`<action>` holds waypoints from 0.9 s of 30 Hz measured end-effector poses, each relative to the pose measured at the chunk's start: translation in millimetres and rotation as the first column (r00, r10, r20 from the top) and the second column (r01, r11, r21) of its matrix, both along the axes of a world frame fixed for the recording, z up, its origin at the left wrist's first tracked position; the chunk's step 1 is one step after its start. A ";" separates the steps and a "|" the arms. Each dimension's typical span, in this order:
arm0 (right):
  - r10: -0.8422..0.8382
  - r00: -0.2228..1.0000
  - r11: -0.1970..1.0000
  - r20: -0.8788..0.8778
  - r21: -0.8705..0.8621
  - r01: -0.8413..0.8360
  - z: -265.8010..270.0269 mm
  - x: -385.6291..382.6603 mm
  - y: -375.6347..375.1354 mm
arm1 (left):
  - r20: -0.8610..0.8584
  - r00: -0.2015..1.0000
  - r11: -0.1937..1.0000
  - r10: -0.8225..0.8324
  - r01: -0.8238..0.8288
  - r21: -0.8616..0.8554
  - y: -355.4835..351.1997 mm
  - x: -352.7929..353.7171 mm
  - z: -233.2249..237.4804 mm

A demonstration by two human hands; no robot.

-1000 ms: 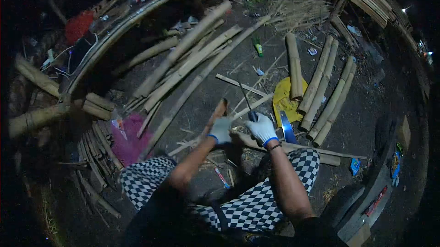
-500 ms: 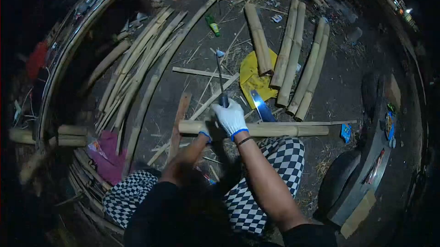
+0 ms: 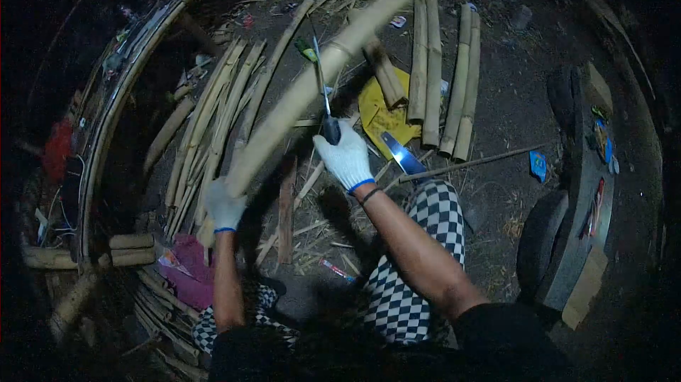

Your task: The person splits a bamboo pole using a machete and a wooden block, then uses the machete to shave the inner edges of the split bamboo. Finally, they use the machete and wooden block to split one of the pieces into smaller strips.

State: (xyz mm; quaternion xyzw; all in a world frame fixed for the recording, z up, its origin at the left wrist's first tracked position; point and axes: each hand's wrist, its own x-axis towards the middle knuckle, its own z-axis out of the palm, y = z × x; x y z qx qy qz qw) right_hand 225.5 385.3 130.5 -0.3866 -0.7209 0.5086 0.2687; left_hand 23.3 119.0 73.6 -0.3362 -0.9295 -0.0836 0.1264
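Bamboo pole [image 3: 282,121]: raised aslant above the ground, lower end in the left hand [image 3: 225,205], grip closed, fingers blurred. Right hand [image 3: 346,155] closed around a dark-handled blade [image 3: 331,129] crossing the pole; from where I stand, contact unclear. Pole partly hides another bamboo length [image 3: 385,78].

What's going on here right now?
The gloved left hand holds a bamboo pole by its near end, slanting away. The gloved right hand grips a knife, its blade pointing away. The blade crosses the pole in view, though whether they touch is unclear. Other poles lie farther off, one partly over a yellow sheet.
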 end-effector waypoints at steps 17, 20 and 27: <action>0.123 0.987 0.844 -0.107 -0.511 -0.161 4.8 -34.6 84.1 | 0.842 0.422 0.869 -0.336 0.484 0.103 163.3 68.8 -59.7; -0.117 0.970 0.785 -0.212 -0.618 -0.041 -11.4 -27.3 111.6 | 0.891 0.233 0.721 -0.389 0.680 0.137 230.6 139.2 -66.6; -0.346 0.929 0.793 -0.132 -0.570 0.215 -10.9 43.5 176.1 | 0.715 0.372 0.750 -0.592 0.577 0.322 336.7 209.9 -189.8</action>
